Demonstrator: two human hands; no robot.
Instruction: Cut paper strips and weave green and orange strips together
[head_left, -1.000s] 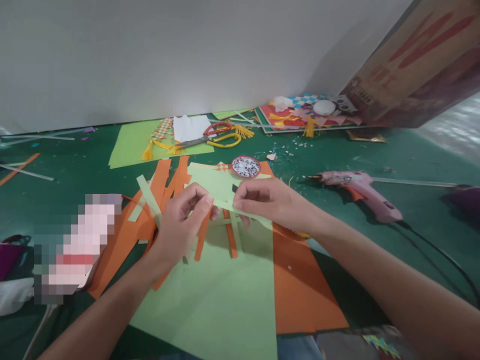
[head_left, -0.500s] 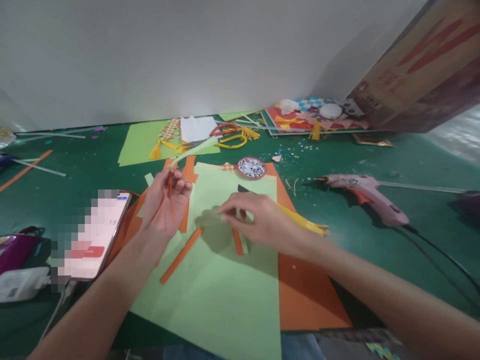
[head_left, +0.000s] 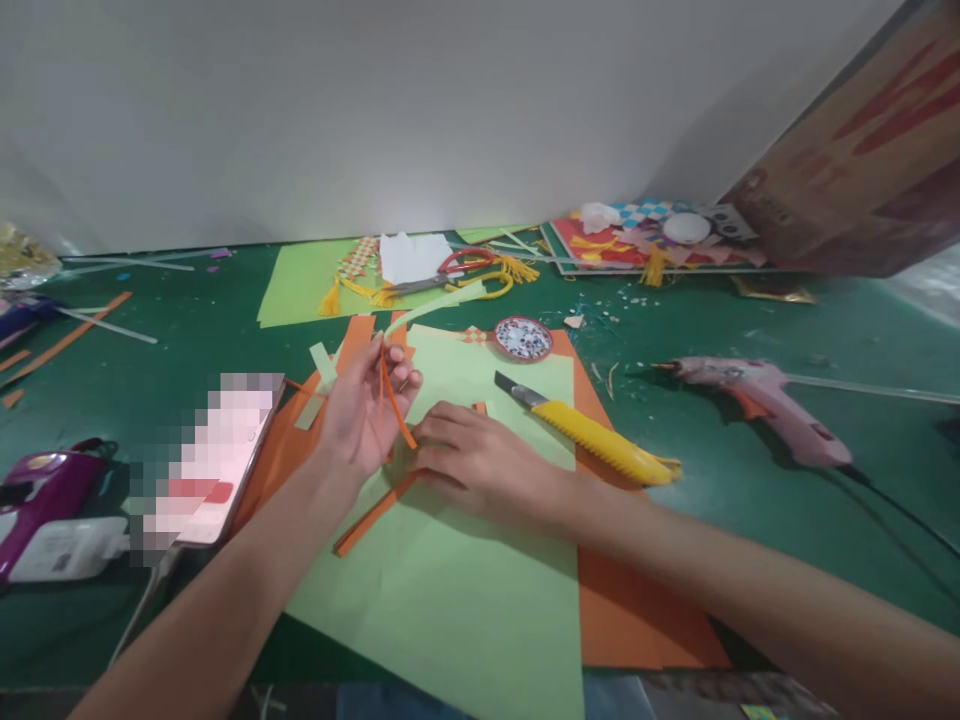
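My left hand (head_left: 373, 405) is raised over the paper, with its thumb and fingers pinched on a light green paper strip (head_left: 435, 303) that curves up and to the right. A thin orange strip (head_left: 395, 400) hangs in a loop from the same fingers. Just right of it, my right hand (head_left: 480, 455) is low over the light green sheet (head_left: 480, 600), fingers closed at the upper end of another orange paper strip (head_left: 371, 518). Its fingertips are partly hidden. Beyond that hand, a yellow box cutter (head_left: 600, 440) lies with its blade out.
Orange sheets (head_left: 637, 610) lie under the green one. A round dish of small beads (head_left: 523, 339) and scissors (head_left: 480, 275) are farther back. A pink glue gun (head_left: 765, 400) rests at right, with its cord trailing; a phone (head_left: 225, 470) and charger (head_left: 71, 550) are at left.
My right hand has lowered and moved left toward my left hand, closing on the orange strip on the sheet. The box cutter is now uncovered. The view has shifted slightly.
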